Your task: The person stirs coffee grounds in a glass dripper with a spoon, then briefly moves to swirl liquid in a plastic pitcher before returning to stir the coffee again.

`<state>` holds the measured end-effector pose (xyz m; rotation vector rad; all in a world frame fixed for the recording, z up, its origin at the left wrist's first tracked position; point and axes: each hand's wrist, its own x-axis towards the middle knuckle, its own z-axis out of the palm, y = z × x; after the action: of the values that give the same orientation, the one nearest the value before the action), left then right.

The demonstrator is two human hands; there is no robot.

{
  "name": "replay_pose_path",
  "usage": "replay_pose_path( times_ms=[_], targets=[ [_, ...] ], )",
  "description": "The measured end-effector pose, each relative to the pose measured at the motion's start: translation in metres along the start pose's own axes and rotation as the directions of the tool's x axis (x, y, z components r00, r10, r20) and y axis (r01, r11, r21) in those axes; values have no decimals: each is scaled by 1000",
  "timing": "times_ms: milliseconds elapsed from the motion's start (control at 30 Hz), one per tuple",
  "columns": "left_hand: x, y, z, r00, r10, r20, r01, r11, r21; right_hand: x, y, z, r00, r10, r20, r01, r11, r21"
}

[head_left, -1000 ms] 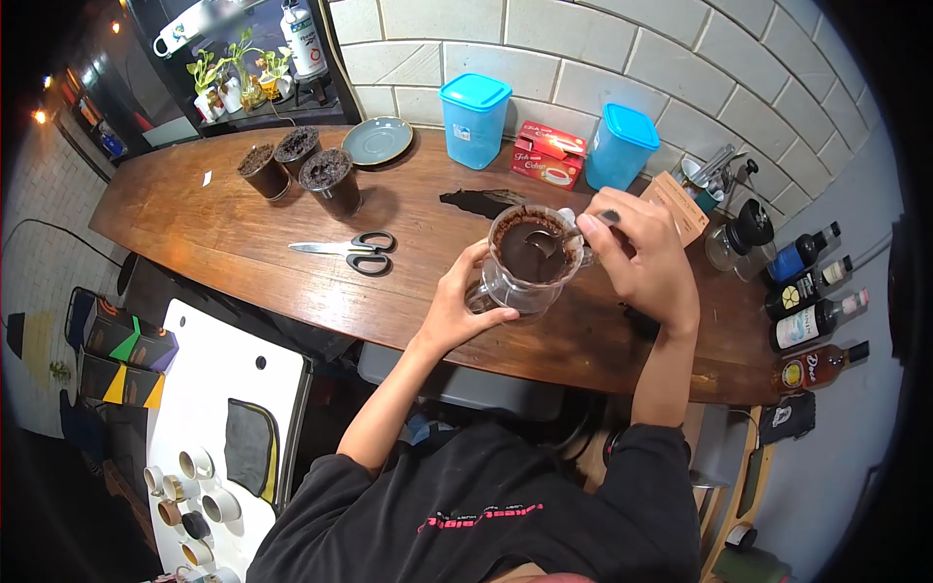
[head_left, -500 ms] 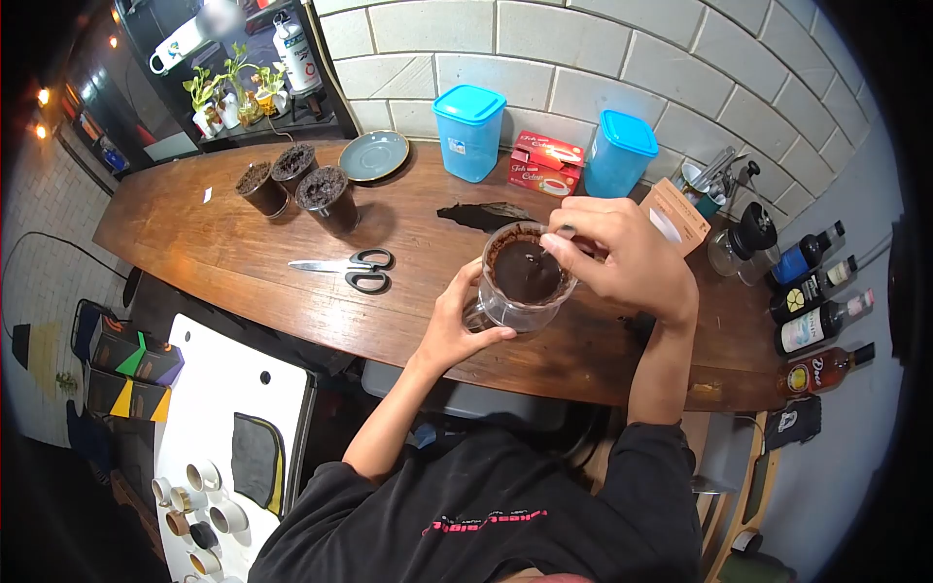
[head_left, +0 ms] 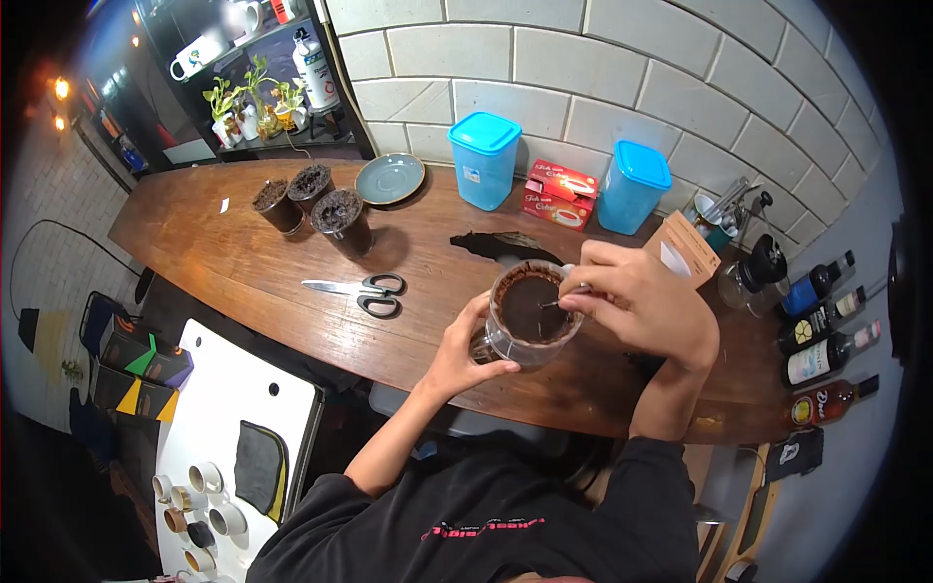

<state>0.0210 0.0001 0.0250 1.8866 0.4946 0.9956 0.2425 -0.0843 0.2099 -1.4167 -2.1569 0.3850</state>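
My left hand point(head_left: 459, 352) is wrapped around the side of a clear glass cup point(head_left: 530, 348), with the thumb along its near wall. Dark brown liquid point(head_left: 525, 306) fills much of it, and brown residue coats the inner rim. Between the fingertips of my right hand point(head_left: 646, 303) is pinched a thin metal spoon point(head_left: 551, 304), its lower end hidden in the liquid. Scissors point(head_left: 374, 294) with black handles lie left of the cup. Beyond the cup is a dark, ragged-edged hole point(head_left: 491, 245) in the wooden table point(head_left: 253, 257).
Several plastic cups of dark crumbly material point(head_left: 342, 225) stand back left beside a grey-green saucer point(head_left: 391, 181). Blue-lidded containers point(head_left: 486, 167) flank red tea boxes point(head_left: 559, 199) by the wall. A brown packet point(head_left: 688, 248), hand grinder point(head_left: 756, 264) and bottles point(head_left: 814, 358) line the right.
The view has tilted so that the table items sit lower. My right hand has shifted slightly within the cup's opening, and the spoon shows more clearly. My left hand keeps its hold.
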Motion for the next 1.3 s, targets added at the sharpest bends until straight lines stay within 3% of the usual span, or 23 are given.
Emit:
replay_pose_path(
  times_ms=[133,700,900,1067,1300],
  targets=[
    [-1,-4,-3,996,26,84,-24,1000,-16,-2,-7,0,999,11,38,-10,1000,-30],
    [-2,-6,-2,996,8,89,-6,1000,-27,2,-10,3,997,20,78,-18,999,-30],
    [-1,-4,-2,997,27,77,-24,999,-41,0,-12,5,999,11,44,-10,999,-34],
    [-2,-4,-1,999,18,43,-18,1000,-5,-1,-16,2,996,-55,-74,52,998,-39],
    [-1,1,1,1000,-5,-5,5,1000,-20,-3,-17,4,995,-33,-93,25,996,-87]
  ],
)
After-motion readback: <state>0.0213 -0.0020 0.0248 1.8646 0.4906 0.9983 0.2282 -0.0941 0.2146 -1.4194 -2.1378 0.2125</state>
